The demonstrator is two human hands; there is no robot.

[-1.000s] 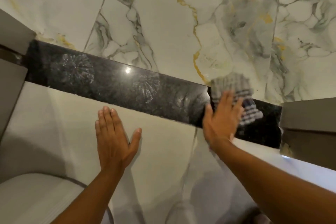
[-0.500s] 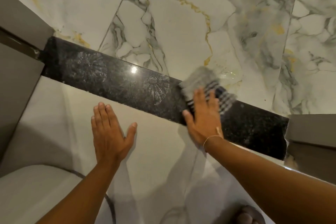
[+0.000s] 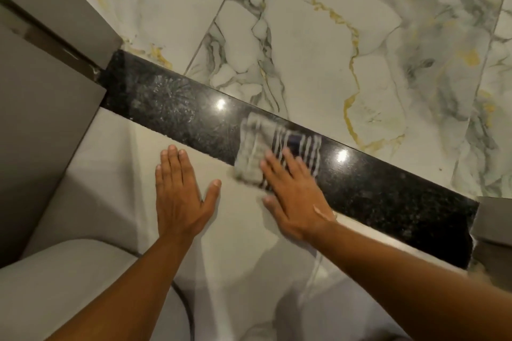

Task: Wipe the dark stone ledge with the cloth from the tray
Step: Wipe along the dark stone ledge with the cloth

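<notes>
Head cam: vs half a sec back, the cloth [image 3: 273,147] has slid further left along the dark stone ledge [image 3: 177,108], w/ the right hand [image 3: 293,194] riding on it; a sec ago it was out near the ledge's right end. Left hand [image 3: 177,194] hasn't shifted on the wall, same spot, same spread. Now the cloth lies about mid-ledge, blurred, pale grey at its left part, dark-striped at its right, its lower left corner hanging past the ledge's front edge. Right hand is flat, fingers [image 3: 277,166] stretched out and pressing down on the cloth's lower right part, not curled round it; thumb sits below on the pale wall panel [image 3: 116,174]. Left hand is open too, palm flat on that panel just below the ledge, fingers together, thumb out, just left of the cloth and not touching it. Hands near each other but apart. Marble wall [image 3: 304,50] rises behind the ledge; faint swirl marks show on the ledge's left part.
</notes>
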